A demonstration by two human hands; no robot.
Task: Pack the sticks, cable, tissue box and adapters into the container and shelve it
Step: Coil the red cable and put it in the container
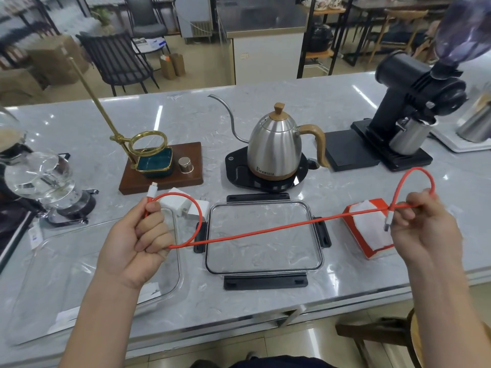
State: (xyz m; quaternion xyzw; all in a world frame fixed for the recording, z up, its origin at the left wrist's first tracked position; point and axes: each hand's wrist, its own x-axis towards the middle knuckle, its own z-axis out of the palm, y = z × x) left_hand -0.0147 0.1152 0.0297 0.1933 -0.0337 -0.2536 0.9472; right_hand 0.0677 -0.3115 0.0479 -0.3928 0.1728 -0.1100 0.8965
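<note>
An orange cable (265,229) stretches taut between both hands above the counter. My left hand (138,235) grips one looped end, its white plug sticking up. My right hand (422,227) grips the other looped end, with a silver plug hanging by the fingers. White adapters (183,204) lie behind my left hand. The orange-and-white tissue box (369,229) lies by my right hand. A clear container (87,282) sits at the front left, under my left forearm. Its clear lid (263,268) with black clips lies flat in the middle. I see no sticks.
A steel gooseneck kettle (276,147) stands on a black base behind the lid. A wooden board with a brass stand (162,166) is at the back left, a glass siphon (39,179) at far left, a black grinder (414,107) at the back right.
</note>
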